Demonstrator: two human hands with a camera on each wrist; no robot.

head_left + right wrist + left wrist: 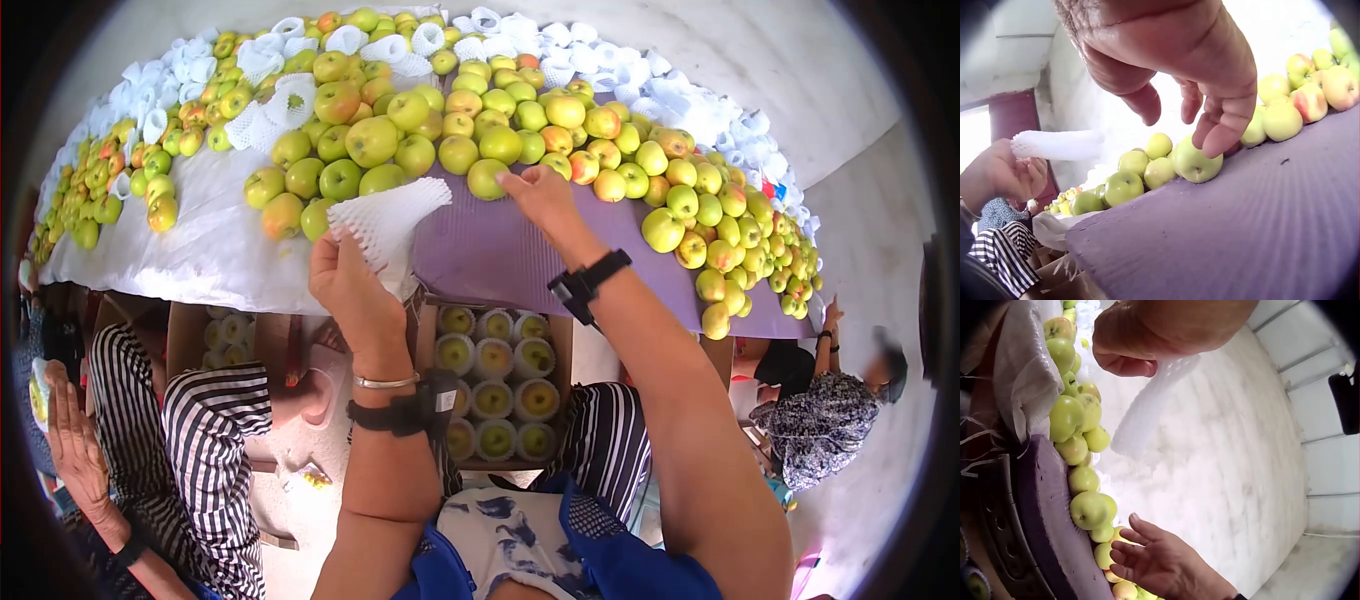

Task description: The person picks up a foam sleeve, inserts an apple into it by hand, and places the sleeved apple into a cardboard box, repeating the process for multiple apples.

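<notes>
The left hand [357, 290] pinches a white foam net sleeve [392, 218], which sticks out flattened to the upper right; the left wrist view shows the same sleeve [1147, 412] hanging from the fingers. At the front edge of the apple pile, the right hand [548, 205] reaches toward a green apple [486, 179]. In the right wrist view the right hand [1172, 69] has its fingers spread and bent loosely over that apple [1197, 164], with a fingertip at its top; whether it touches is unclear.
Yellow-green and red-blushed apples [372, 141] are heaped along the table, with white foam sleeves [640, 85] behind. Purple padding [470, 245] covers the near edge. Below stands a carton holding sleeved apples [493, 400]. Other people are at the left [75, 440] and right [825, 420].
</notes>
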